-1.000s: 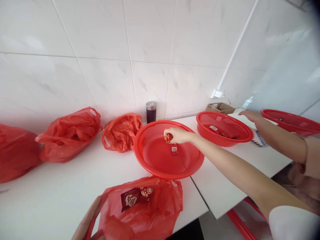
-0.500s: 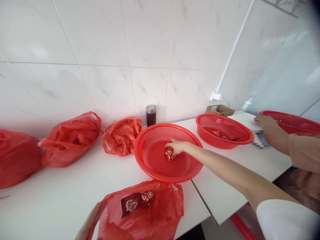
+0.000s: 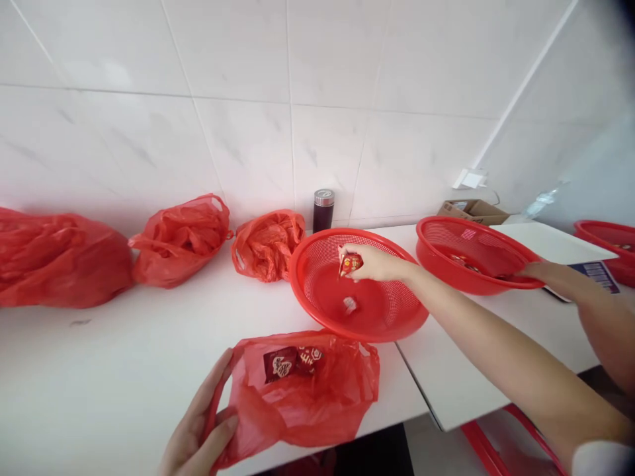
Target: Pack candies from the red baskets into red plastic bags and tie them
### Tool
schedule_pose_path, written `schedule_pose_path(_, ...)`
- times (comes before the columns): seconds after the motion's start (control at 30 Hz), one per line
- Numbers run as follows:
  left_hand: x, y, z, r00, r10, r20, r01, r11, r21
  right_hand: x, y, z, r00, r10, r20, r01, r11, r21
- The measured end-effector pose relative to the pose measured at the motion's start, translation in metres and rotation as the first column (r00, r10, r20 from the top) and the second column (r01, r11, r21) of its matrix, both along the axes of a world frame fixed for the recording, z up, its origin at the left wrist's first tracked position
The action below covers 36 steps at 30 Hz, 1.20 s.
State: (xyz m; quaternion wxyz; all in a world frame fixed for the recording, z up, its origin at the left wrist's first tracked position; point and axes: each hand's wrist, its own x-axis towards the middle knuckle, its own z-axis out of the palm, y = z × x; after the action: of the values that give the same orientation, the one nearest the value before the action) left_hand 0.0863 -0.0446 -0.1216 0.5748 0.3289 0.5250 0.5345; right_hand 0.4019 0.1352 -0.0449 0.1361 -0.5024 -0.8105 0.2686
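Observation:
My left hand [image 3: 202,420] pinches the edge of a red plastic bag [image 3: 317,413], which lies open at the table's front. Inside it are a dark red packet [image 3: 280,365] and a brighter red packet [image 3: 310,358] with pale lettering. Over a red mesh-sided basket [image 3: 317,316], my right hand [image 3: 380,263] grips a small red and gold snack packet [image 3: 352,263] between its fingers. A small whitish wrapped piece [image 3: 350,305] lies on the basket's floor beneath it.
Red bags [image 3: 181,244] line the wall on the left, near a dark thermos [image 3: 323,215]. At right, another person's hand [image 3: 543,272] reaches into a second red basket [image 3: 431,261]. Behind stand a cardboard box [image 3: 479,213] and a clear bottle [image 3: 546,198].
My right hand has lifted the packet off the basket floor, and a whitish piece now shows there. The other person's hand has moved to the second basket. The view has shifted left.

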Motion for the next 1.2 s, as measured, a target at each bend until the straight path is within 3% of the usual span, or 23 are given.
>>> schedule_pose_path(0.07, 0.001, 0.001, 0.002, 1.000, -0.016, 0.017, 0.016, 1.000, 0.007, -0.029, -0.033, 0.012, 0.967, 0.094, -0.239, -0.072, 0.993, 0.097)
schedule_pose_path(0.13, 0.002, 0.002, 0.005, 0.999, -0.036, 0.021, 0.035, 0.999, 0.018, -0.053, -0.055, 0.013, 0.948, 0.202, -0.244, -0.166, 0.973, 0.160)
schedule_pose_path(0.23, 0.005, 0.000, 0.009, 0.999, -0.037, 0.009, 0.037, 0.999, 0.035, -0.065, -0.053, -0.002, 0.990, 0.131, -0.058, -0.121, 0.982, 0.142)
schedule_pose_path(0.3, 0.005, -0.003, 0.010, 1.000, -0.015, -0.006, 0.016, 0.999, 0.038, -0.059, -0.035, -0.017, 0.989, 0.018, 0.150, -0.028, 0.998, 0.065)
schedule_pose_path(0.37, 0.003, -0.005, 0.010, 1.000, 0.001, -0.017, -0.001, 1.000, 0.030, -0.050, -0.018, -0.032, 0.950, 0.035, 0.309, -0.019, 0.998, -0.056)
schedule_pose_path(0.43, 0.000, -0.006, 0.007, 1.000, 0.009, -0.020, -0.009, 1.000, 0.026, -0.045, -0.009, -0.046, 0.926, 0.118, 0.360, -0.064, 0.985, -0.158)
schedule_pose_path(0.53, -0.005, -0.005, 0.002, 1.000, 0.005, -0.008, -0.004, 1.000, 0.031, -0.043, -0.005, -0.060, 0.911, 0.138, 0.389, -0.064, 0.978, -0.197)
schedule_pose_path(0.63, -0.007, -0.003, -0.001, 1.000, 0.001, -0.002, -0.001, 0.999, 0.042, -0.039, 0.001, -0.052, 0.917, 0.063, 0.393, -0.004, 0.989, -0.150)
schedule_pose_path(0.7, -0.007, -0.001, -0.002, 1.000, -0.006, 0.001, 0.006, 0.999, 0.048, -0.037, 0.000, -0.033, 0.931, -0.011, 0.365, 0.046, 0.995, -0.088)
schedule_pose_path(0.77, -0.007, 0.000, -0.003, 1.000, -0.020, 0.015, 0.020, 0.999, 0.042, -0.041, -0.013, -0.011, 0.972, -0.028, 0.233, 0.037, 0.999, -0.035)
schedule_pose_path(0.83, -0.006, 0.002, -0.002, 0.999, -0.027, 0.043, 0.026, 0.999, 0.035, -0.056, -0.040, 0.001, 0.996, 0.084, -0.038, -0.085, 0.996, -0.029)
schedule_pose_path(0.87, -0.005, 0.002, 0.000, 0.998, -0.030, 0.061, 0.028, 0.999, 0.031, -0.067, -0.057, 0.001, 0.966, 0.170, -0.196, -0.181, 0.983, -0.038)
schedule_pose_path(0.93, -0.005, 0.002, 0.005, 0.996, -0.031, 0.089, 0.030, 0.999, 0.019, -0.090, -0.090, -0.014, 0.911, 0.309, -0.273, -0.340, 0.937, -0.075)
schedule_pose_path(1.07, -0.014, 0.000, 0.021, 0.995, -0.011, 0.100, 0.015, 0.999, -0.039, -0.112, -0.124, -0.063, 0.944, 0.294, 0.148, -0.308, 0.948, 0.077)
schedule_pose_path(1.13, -0.024, 0.001, 0.029, 0.995, 0.004, 0.103, 0.004, 0.997, -0.077, -0.105, -0.126, -0.069, 0.918, 0.272, 0.288, -0.317, 0.941, 0.121)
schedule_pose_path(1.2, -0.037, 0.004, 0.035, 0.999, 0.041, 0.033, -0.038, 0.996, -0.081, -0.091, -0.126, -0.059, 0.901, 0.305, 0.310, -0.358, 0.924, 0.132)
